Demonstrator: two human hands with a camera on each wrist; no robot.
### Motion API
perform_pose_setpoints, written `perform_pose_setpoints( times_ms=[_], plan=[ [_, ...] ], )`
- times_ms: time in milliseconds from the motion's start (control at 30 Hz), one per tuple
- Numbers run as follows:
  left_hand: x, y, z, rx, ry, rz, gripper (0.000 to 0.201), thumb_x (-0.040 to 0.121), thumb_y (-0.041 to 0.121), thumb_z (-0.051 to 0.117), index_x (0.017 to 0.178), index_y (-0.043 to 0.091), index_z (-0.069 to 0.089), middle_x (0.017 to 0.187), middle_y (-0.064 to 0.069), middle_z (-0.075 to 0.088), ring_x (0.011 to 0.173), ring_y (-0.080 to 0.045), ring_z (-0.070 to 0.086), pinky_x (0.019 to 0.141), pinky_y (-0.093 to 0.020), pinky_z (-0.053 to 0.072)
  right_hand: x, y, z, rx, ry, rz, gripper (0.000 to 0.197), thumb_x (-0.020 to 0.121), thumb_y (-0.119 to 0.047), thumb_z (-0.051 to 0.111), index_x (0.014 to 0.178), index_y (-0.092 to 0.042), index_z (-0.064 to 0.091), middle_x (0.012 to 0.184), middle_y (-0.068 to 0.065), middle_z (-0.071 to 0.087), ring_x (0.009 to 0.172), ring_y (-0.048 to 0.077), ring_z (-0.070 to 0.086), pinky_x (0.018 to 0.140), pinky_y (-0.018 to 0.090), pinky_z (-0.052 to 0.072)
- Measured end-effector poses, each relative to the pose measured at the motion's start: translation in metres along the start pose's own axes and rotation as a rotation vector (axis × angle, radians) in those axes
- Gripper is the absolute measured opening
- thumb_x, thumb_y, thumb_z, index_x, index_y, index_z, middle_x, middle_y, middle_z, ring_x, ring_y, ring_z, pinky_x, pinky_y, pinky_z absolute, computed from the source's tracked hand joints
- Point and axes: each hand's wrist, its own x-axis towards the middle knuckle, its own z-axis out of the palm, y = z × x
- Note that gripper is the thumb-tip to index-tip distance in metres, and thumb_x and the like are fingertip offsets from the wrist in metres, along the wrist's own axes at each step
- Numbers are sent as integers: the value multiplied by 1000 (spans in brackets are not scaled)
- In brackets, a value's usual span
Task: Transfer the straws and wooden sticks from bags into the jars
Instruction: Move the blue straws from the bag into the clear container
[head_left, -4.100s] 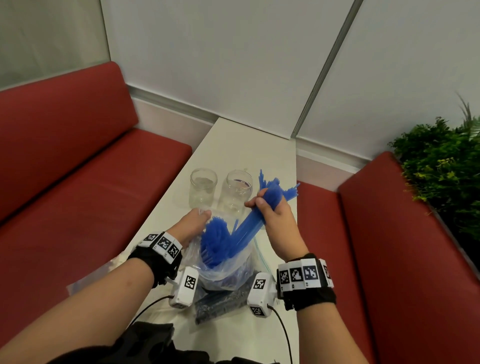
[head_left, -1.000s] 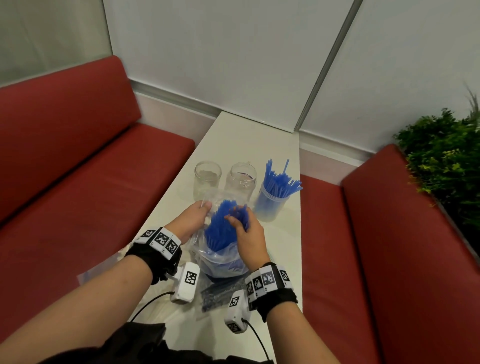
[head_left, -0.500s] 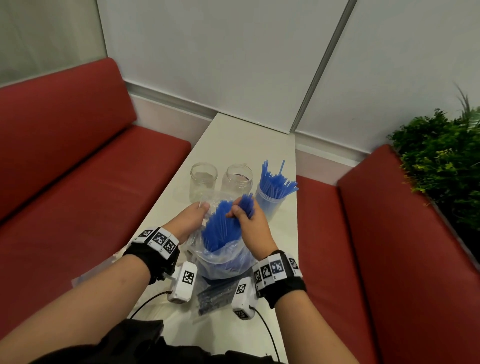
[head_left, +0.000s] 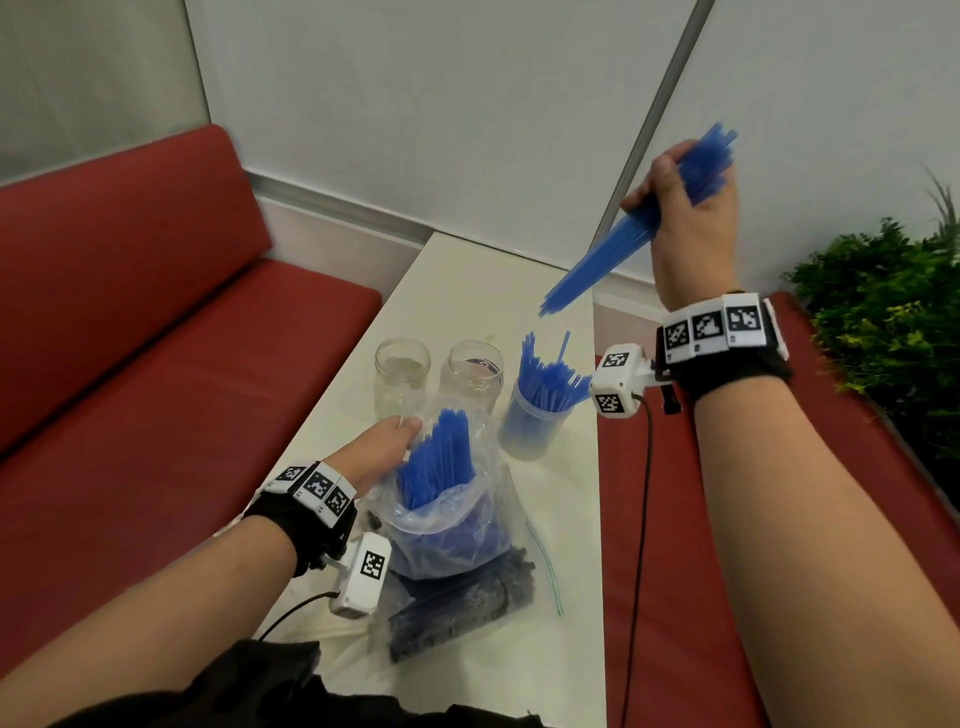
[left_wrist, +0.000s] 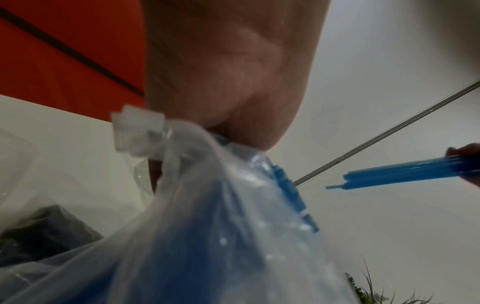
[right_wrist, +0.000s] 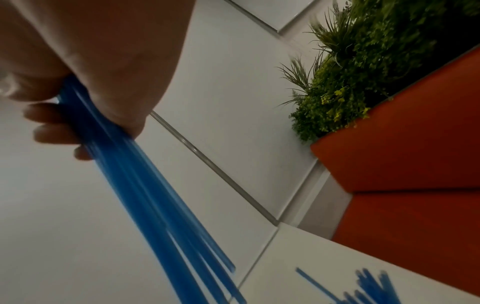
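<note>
While left hand (head_left: 375, 451) pinches bag (head_left: 457, 525), right hand (head_left: 685, 218) grips straws (head_left: 597, 270) above jars (head_left: 402, 376).

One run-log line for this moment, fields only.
right hand: grips blue straw bundle above straw jar | left hand: holds straw bag open | two jars empty

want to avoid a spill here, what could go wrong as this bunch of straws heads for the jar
1. The jar on the right already holds splayed straws, so the bundle in the right hand may catch on them or tip it.
2. The bundle's lower ends fan out; some could miss the mouth.
3. The left hand holds only the bag rim; it could slump.
</note>
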Motion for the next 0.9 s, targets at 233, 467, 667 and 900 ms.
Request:
perform_pose_setpoints(
  times_ms=[233,467,667,900],
  plan=[
    [14,-1,-3,65,-3,-29,39,109,41,31,117,16,61,116,-8,68,108,-23,65,99,-44,53,12,85,-13,-169,124,114,13,100,-6,51,99,-18,49,81,0,52,70,16,53,77,31,54],
    [21,-6,-9,27,-1,-52,39,110,41,31,118,17,61,117,-5,68,107,-20,66,91,-37,54,6,161,-24,-268,180,251,12,100,-14,52,96,-25,51,79,-5,54,71,8,56,81,30,54],
    [26,-9,-11,4,8,-50,43,111,38,31,122,8,60,118,-11,70,114,-28,66,106,-49,48,-27,211,-29,-373,32,519,4,94,-12,63,96,-13,60,87,9,67,81,16,65,94,43,53],
    [32,-11,-13,71,-47,-87,42,110,41,34,124,13,61,125,-8,67,118,-25,63,111,-50,44,12,193,-23,-485,1,239,10,85,-13,66,91,-19,60,84,-8,65,80,7,62,82,31,53]
  ],
)
